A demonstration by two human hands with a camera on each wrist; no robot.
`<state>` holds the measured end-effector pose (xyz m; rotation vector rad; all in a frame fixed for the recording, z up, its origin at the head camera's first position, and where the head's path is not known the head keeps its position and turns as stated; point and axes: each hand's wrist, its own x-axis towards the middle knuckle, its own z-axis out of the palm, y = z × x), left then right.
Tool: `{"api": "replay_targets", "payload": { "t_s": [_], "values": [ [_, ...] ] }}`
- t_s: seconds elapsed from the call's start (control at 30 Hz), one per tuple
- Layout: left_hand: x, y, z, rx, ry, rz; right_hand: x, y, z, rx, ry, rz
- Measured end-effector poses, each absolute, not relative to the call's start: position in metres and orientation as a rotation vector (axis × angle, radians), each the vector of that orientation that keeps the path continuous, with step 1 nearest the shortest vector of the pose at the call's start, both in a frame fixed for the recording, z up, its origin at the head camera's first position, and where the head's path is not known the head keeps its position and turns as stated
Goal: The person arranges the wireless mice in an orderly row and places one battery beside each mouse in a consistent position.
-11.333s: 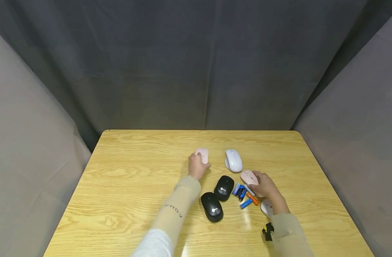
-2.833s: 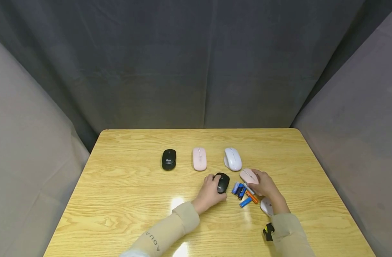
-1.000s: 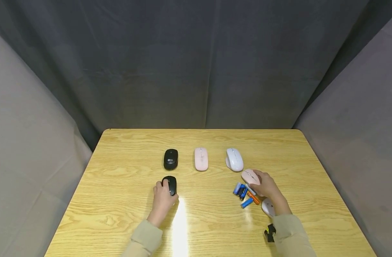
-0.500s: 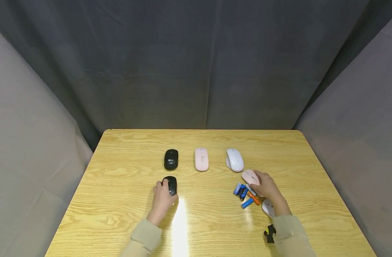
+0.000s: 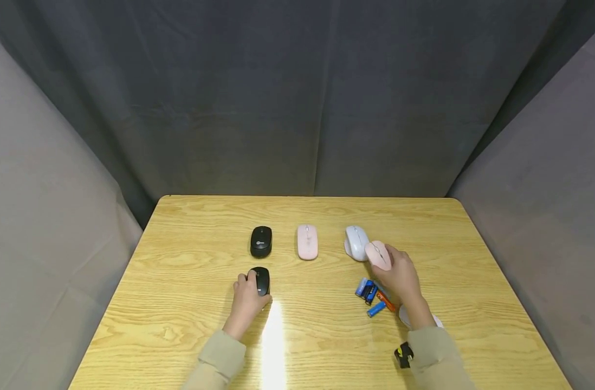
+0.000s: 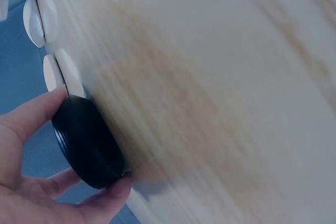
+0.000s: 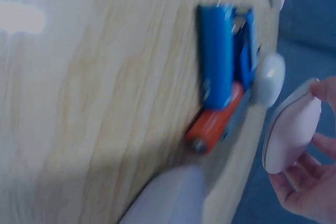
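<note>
Right now the left hand (image 5: pixel 246 298) has fingers and thumb curled round a black mouse (image 5: pixel 263 280) on the wooden table (image 5: pixel 180 325), just this side of a second black mouse (image 5: pixel 261 241). And the right hand (image 5: pixel 400 277) has a pale pink mouse (image 5: pixel 377 255) pinched between thumb and fingers, up off the wooden table, close by the white mouse (image 5: pixel 356 244)! Blue batteries (image 5: pixel 376 309) and an orange battery (image 5: pixel 386 301) lie huddled near that hand.

Both sleeved forearms (image 5: pixel 436 357) reach forward, left hand (image 5: pixel 246 298) and right hand (image 5: pixel 400 276) with fingers (image 5: pixel 251 278) bent.
</note>
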<state>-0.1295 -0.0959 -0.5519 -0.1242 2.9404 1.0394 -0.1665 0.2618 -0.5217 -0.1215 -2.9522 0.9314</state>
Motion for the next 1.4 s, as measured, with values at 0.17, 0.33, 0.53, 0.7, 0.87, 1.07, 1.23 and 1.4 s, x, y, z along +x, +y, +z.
{"api": "replay_targets", "payload": {
  "t_s": [0.17,0.33,0.53,0.7,0.87,1.07,1.23,1.4],
  "values": [
    [-0.13,-0.096,-0.551,-0.127,2.934,1.029,-0.163,0.233,-0.515,-0.168,-2.88,0.963],
    [-0.129,-0.096,-0.551,-0.133,2.933,1.029,-0.155,0.202,-0.518,-0.154,-2.835,0.995],
    [-0.129,-0.096,-0.551,-0.141,2.928,1.035,-0.148,0.169,-0.527,-0.127,-2.793,0.991],
    [-0.129,-0.096,-0.551,-0.138,2.927,1.025,-0.145,0.147,-0.535,-0.173,-2.794,0.99],
    [-0.129,-0.096,-0.552,-0.137,2.932,1.018,-0.143,0.13,-0.544,-0.187,-2.84,0.96],
    [-0.128,-0.095,-0.552,-0.146,2.93,1.019,-0.144,0.114,-0.553,-0.236,-2.919,0.926],
    [-0.128,-0.096,-0.553,-0.147,2.929,1.02,-0.143,0.105,-0.556,-0.248,-2.975,0.895],
    [-0.129,-0.096,-0.554,-0.131,2.944,1.014,-0.143,0.1,-0.555,-0.248,-2.978,0.863]
  ]
}}
